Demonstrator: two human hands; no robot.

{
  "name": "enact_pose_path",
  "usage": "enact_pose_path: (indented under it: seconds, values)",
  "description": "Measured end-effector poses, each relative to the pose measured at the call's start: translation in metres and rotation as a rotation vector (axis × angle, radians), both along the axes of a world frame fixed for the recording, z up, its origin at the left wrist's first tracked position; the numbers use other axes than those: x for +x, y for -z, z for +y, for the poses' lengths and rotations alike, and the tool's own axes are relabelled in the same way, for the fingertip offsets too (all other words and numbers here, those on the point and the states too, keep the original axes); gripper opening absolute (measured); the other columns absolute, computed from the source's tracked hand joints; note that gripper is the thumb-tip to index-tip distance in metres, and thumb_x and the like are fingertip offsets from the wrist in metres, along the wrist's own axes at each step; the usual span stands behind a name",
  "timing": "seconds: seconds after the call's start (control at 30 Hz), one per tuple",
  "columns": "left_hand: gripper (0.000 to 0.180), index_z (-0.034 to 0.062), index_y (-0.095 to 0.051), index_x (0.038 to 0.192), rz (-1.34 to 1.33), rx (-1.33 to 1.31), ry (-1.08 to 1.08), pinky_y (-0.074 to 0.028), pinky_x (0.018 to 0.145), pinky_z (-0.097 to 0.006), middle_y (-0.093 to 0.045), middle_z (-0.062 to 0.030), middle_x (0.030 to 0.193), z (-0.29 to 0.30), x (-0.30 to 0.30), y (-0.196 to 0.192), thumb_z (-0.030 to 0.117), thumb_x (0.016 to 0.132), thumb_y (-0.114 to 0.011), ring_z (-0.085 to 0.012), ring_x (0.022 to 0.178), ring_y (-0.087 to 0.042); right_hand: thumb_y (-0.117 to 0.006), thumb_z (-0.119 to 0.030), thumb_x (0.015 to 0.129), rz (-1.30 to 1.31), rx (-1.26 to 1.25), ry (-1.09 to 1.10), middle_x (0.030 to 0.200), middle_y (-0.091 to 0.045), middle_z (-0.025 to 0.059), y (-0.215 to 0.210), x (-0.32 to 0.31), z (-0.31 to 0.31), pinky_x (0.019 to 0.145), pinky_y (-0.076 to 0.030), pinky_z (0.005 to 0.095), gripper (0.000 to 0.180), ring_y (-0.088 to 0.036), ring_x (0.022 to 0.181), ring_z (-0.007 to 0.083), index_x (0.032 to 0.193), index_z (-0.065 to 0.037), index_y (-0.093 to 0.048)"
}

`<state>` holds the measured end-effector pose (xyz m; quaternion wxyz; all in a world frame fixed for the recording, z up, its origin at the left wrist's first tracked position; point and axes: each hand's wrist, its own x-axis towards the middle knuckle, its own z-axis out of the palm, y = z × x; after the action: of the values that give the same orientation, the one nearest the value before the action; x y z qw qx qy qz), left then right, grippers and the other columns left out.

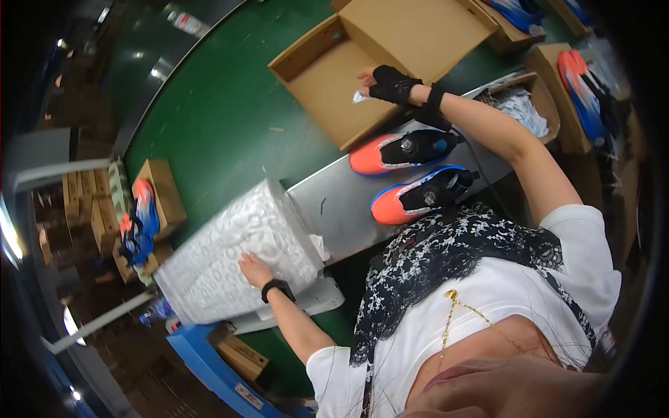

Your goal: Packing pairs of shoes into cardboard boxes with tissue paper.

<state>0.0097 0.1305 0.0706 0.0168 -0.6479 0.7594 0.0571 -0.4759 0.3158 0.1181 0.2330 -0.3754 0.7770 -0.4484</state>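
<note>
My left hand point(256, 270), a black band at its wrist, lies with fingers extended on a thick stack of thin white wrapping sheets point(230, 244) with a faint round pattern. Over the open cardboard shoebox point(310, 87), my right hand point(391, 85) wears a black fingerless glove. Its fingers pinch a small white slip or packet point(359, 97); which of these I cannot tell. Two orange, black and blue sports shoes point(380, 153) point(404, 202) stand side by side between my body and the box, on a metal strip. Their insides hold some stuffing.
The green belt point(230, 125) runs behind the metal ledge point(341, 223). A carton of crumpled paper point(523, 111) stands to the right, near another boxed shoe point(582, 90). At the left are more shoes point(145, 209) with boxes and a blue frame point(216, 376).
</note>
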Motion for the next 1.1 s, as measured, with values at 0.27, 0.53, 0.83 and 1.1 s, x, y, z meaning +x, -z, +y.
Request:
enact_pose_path:
  seconds: [0.27, 0.53, 0.83, 1.1]
  values:
    - [0.052, 0.0056, -0.044, 0.117, 0.038, -0.095, -0.156, -0.033, 0.084, -0.056, -0.035, -0.0202, 0.125, 0.001, -0.019, 0.005, 0.045, 0.083, -0.038, -0.0328, 0.116, -0.033, -0.06, -0.027, 0.069, 0.445, 0.446, -0.664, 0.09, -0.057, 0.0219, -0.005, 0.038, 0.024, 0.072, -0.044, 0.0386, 0.054, -0.056, 0.085, 0.0341, 0.115, -0.004, -0.045]
    - [0.029, -0.0023, -0.049, 0.072, 0.505, -0.579, -0.129, -0.039, 0.06, -0.042, -0.054, -0.0206, 0.071, -0.018, -0.016, -0.105, 0.02, 0.086, -0.037, -0.0364, 0.067, -0.051, -0.062, -0.023, 0.069, 0.399, 0.358, -0.737, 0.107, -0.05, 0.0226, -0.038, 0.038, 0.034, 0.083, -0.04, 0.0371, 0.055, -0.049, 0.098, 0.0342, 0.115, 0.0, -0.042]
    - [0.022, 0.0025, -0.041, 0.077, 1.193, -0.237, 0.564, -0.04, 0.05, -0.024, -0.043, -0.0029, 0.072, 0.061, -0.236, -0.252, 0.022, 0.088, -0.039, -0.0086, 0.06, -0.042, -0.068, -0.025, 0.068, -0.439, -0.53, -0.62, 0.108, -0.05, 0.0126, -0.135, 0.112, 0.015, 0.085, -0.039, 0.0302, 0.068, -0.048, 0.097, 0.0165, 0.125, -0.008, -0.036]
    - [0.049, -0.0082, -0.039, 0.11, 1.117, -0.372, 1.079, -0.037, 0.082, -0.042, -0.045, -0.0241, 0.104, 0.087, -0.342, -0.199, 0.026, 0.079, -0.056, -0.0336, 0.095, -0.046, -0.062, -0.027, 0.072, 0.107, -0.621, 0.344, 0.065, -0.055, 0.0018, -0.093, -0.022, 0.015, 0.056, -0.041, 0.0278, 0.026, -0.05, 0.062, 0.0118, 0.073, -0.002, -0.054]
